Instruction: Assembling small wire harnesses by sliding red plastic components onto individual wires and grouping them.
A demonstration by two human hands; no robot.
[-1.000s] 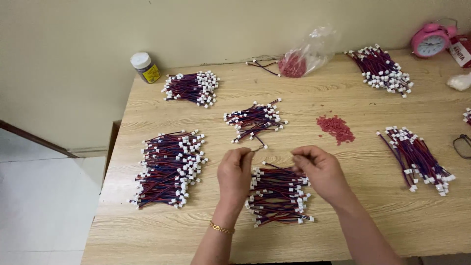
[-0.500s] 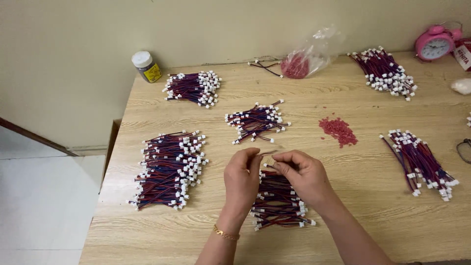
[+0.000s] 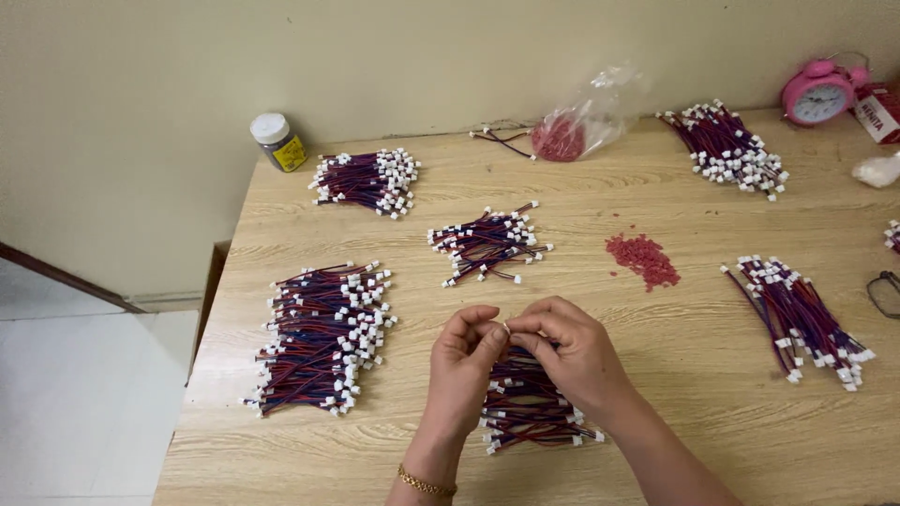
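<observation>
Small white connector (image 3: pixel 506 328) pinched btwn my fingertips, wire hidden. Below it, red/blue wire bundle (image 3: pixel 530 417) w/ white plugs lies flat on table, near front edge.

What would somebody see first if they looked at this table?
Probably the two hands meeting in the middle near the front: the left hand and right hand pinch something tiny between their fingertips, above a pile of red and blue wires with white plugs. Next, the bigger wire pile to the left, and the pink alarm clock in the far right corner.
</observation>
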